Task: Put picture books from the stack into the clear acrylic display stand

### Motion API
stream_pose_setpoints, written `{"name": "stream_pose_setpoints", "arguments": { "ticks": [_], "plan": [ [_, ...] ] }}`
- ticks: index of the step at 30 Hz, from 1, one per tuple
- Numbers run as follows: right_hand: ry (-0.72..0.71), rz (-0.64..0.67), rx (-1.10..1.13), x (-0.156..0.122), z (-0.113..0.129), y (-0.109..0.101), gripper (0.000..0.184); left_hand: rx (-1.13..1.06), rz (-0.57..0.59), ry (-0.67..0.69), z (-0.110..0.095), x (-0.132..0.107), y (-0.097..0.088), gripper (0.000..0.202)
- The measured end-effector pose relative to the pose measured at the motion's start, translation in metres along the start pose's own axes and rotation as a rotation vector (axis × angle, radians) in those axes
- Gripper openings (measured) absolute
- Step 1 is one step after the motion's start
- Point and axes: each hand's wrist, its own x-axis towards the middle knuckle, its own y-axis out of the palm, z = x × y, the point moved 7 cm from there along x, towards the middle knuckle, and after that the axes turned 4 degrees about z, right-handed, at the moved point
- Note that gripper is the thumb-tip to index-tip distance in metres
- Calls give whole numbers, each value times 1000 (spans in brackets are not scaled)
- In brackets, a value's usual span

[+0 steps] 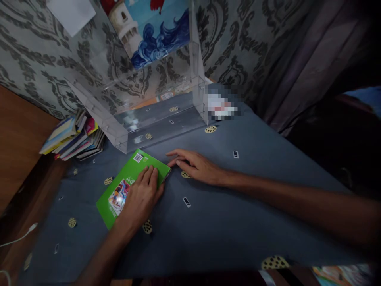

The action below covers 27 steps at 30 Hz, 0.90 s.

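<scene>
While the left hand lies over the green book, its fingers extended and close together on the cover, the right hand sits just beside the book's far right corner, fingers loosely bent, with a narrow gap to the thumb and nothing visible in them; whether its fingertips touch the edge, I cannot tell. The book lies aslant on the dark tablecloth, barcode side up, in front of the clear stand, with the stack of books well to the left. Steadying it well probably calls for light, even pressure from a flat palm, so that the glossy-looking cover neither creases nor skids. At the corner, fingertips would best meet the whole thickness rather than the cover alone, lest it bend.
</scene>
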Motion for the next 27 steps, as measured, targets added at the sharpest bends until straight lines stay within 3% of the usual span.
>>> {"name": "stream_pose_setpoints", "arguments": {
  "ticks": [10,17,27],
  "plan": [
    [-25,-63,21,-1,1,-4,35,-50,-47,1,-1,1,-15,25],
    [-63,-88,9,-2,2,-5,34,-150,61,-67,7,7,-24,26],
    [-106,-107,25,-4,6,-6,34,-205,70,-69,11,7,-25,31]
  ]
}}
